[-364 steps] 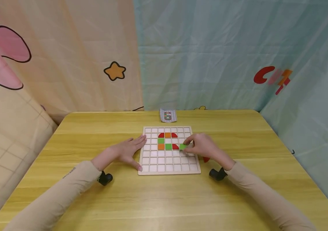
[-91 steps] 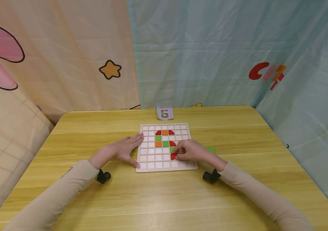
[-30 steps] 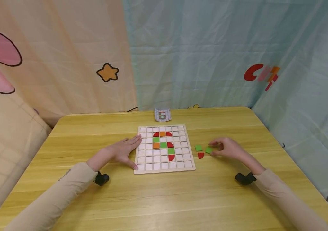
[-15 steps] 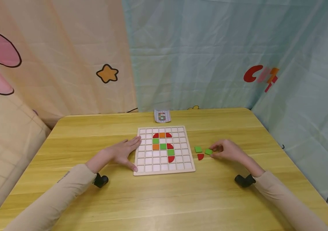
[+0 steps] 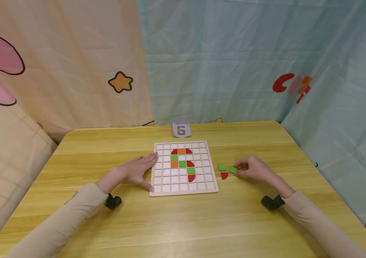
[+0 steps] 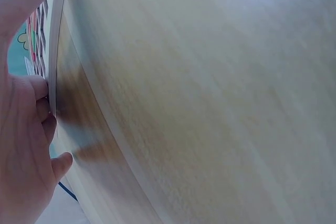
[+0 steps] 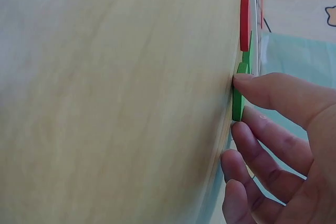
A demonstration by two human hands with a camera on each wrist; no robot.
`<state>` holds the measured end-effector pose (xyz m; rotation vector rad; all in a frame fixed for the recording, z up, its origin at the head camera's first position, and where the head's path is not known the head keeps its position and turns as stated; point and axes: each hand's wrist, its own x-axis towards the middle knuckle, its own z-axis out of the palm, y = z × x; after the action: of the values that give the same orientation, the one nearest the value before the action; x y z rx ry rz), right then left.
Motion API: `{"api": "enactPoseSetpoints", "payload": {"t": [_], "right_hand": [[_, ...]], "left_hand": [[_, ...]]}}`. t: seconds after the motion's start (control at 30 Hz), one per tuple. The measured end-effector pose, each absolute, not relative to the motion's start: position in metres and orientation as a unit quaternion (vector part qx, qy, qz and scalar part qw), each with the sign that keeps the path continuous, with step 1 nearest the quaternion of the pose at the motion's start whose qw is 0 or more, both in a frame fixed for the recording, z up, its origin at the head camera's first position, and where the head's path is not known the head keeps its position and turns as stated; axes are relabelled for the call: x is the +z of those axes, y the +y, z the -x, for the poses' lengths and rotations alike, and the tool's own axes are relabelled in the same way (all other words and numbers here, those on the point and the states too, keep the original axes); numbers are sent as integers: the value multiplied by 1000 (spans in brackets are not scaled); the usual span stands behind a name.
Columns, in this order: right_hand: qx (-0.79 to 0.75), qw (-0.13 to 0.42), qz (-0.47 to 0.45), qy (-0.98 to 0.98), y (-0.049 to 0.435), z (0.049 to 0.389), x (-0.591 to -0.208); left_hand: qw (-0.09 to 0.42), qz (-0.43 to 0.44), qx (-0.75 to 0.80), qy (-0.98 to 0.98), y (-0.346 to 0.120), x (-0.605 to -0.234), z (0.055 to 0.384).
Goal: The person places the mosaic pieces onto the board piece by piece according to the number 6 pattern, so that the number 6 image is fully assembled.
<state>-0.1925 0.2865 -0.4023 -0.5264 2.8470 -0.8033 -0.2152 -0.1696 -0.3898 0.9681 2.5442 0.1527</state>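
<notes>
My left hand [image 5: 136, 171] is spread at the left edge of a square wooden grid board [image 5: 166, 194], fingers on its upper left and thumb near its lower corner. Red, orange and green tiles sit in the grid, among them a green square [image 5: 191, 170] above a red quarter-round [image 5: 191, 178]. Right of the board, my right hand [image 5: 254, 168] pinches a loose green square tile [image 5: 232, 170] between thumb and fingers. In the right wrist view that green tile [image 7: 239, 98] is seen edge-on at the tabletop. Beside it lie another green square [image 5: 222, 167] and a red quarter-round [image 5: 224, 175].
A small printed card [image 5: 181, 130] with a coloured grid figure lies behind the board, by the table's far edge. Printed curtains [image 5: 234, 64] hang behind and beside the wooden table [image 5: 183, 225]. Each wrist carries a black device [image 5: 272, 202].
Since the earliest frame, a green square and a second red quarter-round have been added to the grid's lower right. My right hand has moved right, off the board, to the loose green tile.
</notes>
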Motion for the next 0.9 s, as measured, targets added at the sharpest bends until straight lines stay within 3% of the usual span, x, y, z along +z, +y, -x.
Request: {"api": "enactPoseSetpoints", "payload": {"t": [0.9], "right_hand": [[-248, 39, 152, 956, 272, 195, -392]], "left_hand": [[208, -346, 49, 914, -169, -388, 215]]}}
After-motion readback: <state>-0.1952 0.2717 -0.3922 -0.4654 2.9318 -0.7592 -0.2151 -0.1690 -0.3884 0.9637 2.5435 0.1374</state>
